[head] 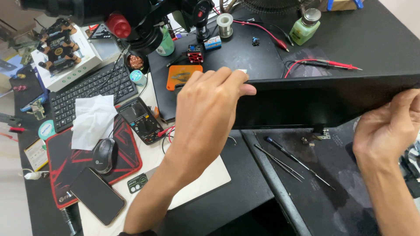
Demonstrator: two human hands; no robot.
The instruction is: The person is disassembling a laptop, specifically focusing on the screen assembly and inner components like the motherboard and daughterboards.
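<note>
Both hands — grip closed on black panel

Open mat front-right, screwdrivers nearby, clutter w/ multimeter blocks left

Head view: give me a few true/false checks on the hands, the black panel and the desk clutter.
1. Both hands grip the black panel. True: the left hand holds its left end, the right hand its right end.
2. The multimeter lies on top of the panel. False: it lies on the desk left of it, beside the keyboard.
3. The mouse sits on the red and black pad. True.
4. The phone is in the right hand. False: it lies on the desk, untouched.
5. Thin screwdrivers lie below the panel. True.
</note>
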